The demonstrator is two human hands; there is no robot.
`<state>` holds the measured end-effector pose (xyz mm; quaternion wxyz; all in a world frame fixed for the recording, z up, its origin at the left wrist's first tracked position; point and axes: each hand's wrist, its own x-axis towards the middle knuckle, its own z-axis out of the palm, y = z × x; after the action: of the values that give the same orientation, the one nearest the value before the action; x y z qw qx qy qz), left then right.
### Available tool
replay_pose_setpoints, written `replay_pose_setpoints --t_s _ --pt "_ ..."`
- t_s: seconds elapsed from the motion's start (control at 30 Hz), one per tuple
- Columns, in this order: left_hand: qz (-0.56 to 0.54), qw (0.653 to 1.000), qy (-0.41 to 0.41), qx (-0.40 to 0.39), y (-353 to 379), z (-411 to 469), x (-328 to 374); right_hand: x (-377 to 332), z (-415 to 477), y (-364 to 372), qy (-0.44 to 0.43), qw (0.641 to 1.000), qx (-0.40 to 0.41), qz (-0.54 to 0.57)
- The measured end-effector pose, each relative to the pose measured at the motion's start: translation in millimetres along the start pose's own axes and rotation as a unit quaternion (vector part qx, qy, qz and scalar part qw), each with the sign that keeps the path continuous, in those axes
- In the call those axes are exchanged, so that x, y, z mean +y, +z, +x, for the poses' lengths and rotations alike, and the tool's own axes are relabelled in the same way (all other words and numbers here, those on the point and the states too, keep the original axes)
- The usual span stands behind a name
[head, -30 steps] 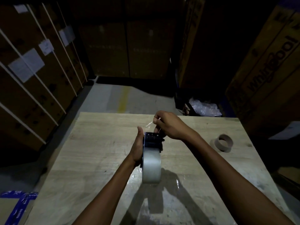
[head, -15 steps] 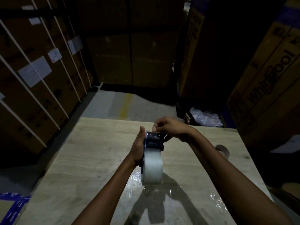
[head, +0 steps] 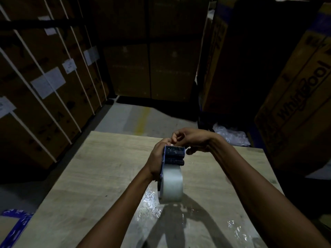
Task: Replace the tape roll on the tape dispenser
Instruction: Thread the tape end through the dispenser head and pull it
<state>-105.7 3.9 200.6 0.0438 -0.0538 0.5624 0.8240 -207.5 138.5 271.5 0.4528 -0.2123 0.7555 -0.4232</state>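
Note:
A dark blue tape dispenser (head: 174,155) is held upright above the wooden table (head: 100,176), with a full roll of clear tape (head: 172,185) mounted on its near end. My left hand (head: 157,158) grips the dispenser's left side. My right hand (head: 191,140) curls over the dispenser's far top end, its fingertips pinched at the tape end by the blade. The tape end itself is too small and dim to make out. The empty cardboard core seen earlier is hidden behind my right forearm.
Shiny clear film (head: 152,203) lies on the table under the dispenser. Tall cardboard boxes (head: 44,83) stand left, behind and right (head: 295,108). Crumpled plastic (head: 231,135) lies on the floor past the table's far right corner. Blue tape (head: 16,224) marks a box at lower left.
My right hand came down from holding a pulled-out strip of tape above the dispenser and now rests over its top end. The view tilted, and my right forearm now covers the empty core.

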Motion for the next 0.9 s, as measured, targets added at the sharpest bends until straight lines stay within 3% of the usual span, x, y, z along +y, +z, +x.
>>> replay_pose_setpoints --t_s 0.17,0.57,0.73,0.9 --pt "0.079 0.996 0.033 0.019 3 6 -7 -3 -4 -6 0.033 0.999 -0.005 -0.016" --pt "0.051 0.996 0.076 0.003 18 4 -8 19 0 4 0.036 0.99 0.077 0.113" --pt "0.042 0.995 0.088 0.023 15 3 -1 53 3 34 0.014 0.959 0.109 0.26" --pt "0.046 0.995 0.086 0.027 13 2 -4 85 5 69 -0.008 0.891 0.037 0.453"
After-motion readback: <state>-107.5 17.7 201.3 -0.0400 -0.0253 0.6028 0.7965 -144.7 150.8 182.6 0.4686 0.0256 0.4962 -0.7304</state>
